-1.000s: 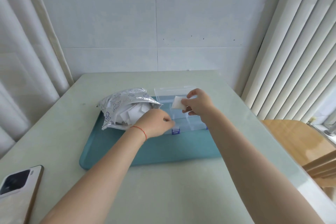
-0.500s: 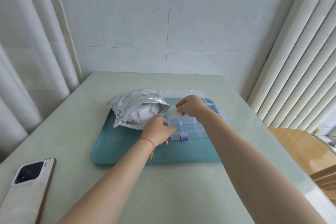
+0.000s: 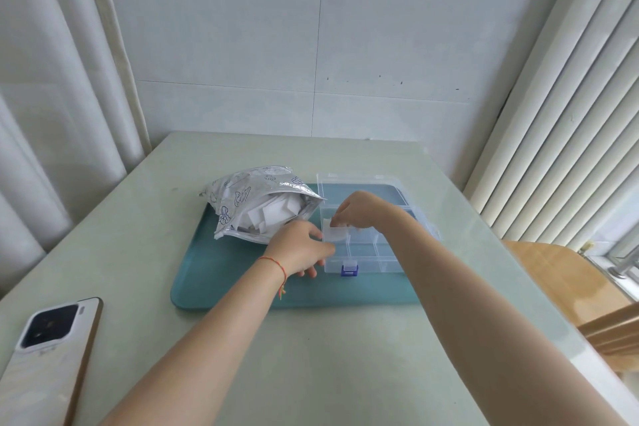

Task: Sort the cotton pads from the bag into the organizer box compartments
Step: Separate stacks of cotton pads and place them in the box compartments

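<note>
A clear plastic organizer box (image 3: 366, 258) with a blue latch lies open on a teal tray (image 3: 242, 290). To its left a silver printed bag (image 3: 256, 199) lies open with several white cotton pads showing inside. My right hand (image 3: 359, 213) pinches a white cotton pad (image 3: 334, 233) and holds it down in the box's left compartment. My left hand (image 3: 299, 247) rests against the box's front left corner, thumb on its rim and fingers curled beside its wall.
A white phone (image 3: 48, 353) lies face down at the table's near left edge. A wooden chair (image 3: 567, 287) stands to the right of the table. Curtains hang on the left and vertical blinds on the right.
My right hand has carried the pad from above the box down into the left compartment. My left hand stayed at the box's corner. The camera view tilted and shifted.
</note>
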Available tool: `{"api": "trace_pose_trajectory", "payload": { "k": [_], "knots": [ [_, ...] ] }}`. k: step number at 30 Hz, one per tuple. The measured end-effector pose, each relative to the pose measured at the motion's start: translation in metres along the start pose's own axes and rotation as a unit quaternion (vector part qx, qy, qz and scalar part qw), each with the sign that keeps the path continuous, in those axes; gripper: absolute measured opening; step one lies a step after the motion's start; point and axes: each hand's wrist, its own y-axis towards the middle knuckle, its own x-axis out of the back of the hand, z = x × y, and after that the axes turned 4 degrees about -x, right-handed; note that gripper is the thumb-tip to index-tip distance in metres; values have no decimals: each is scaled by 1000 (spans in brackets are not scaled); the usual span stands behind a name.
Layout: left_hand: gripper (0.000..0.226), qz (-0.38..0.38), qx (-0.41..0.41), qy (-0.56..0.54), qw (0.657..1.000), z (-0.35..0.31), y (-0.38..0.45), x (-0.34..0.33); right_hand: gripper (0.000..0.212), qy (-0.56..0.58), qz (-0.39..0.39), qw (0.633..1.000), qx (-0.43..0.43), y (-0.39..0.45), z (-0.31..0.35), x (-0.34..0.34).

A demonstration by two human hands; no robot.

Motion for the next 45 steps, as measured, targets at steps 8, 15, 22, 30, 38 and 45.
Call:
{"api": "trace_pose_trajectory", "payload": {
  "k": [8,15,22,30,38,45],
  "knots": [
    [23,-18,-14,13,1000,-3,-4,0,27,-48,1,999,12,-10,-7,9],
    [30,8,-9,41,999,-7,-2,4,50,-208,26,978,27,-27,0,2],
    [15,-131,-104,152,974,-19,-14,21,32,-122,-96,985,74,-25,6,4],
    [35,-275,-117,283,911,12,-5,94,37,-72,-125,973,182,-38,48,-36],
    [13,-262,-97,228,933,22,-2,99,58,-332,-229,882,244,-36,65,-48],
    [27,-265,-98,214,935,20,1,97,30,-334,-231,873,271,-32,59,-43]
  ]
}}
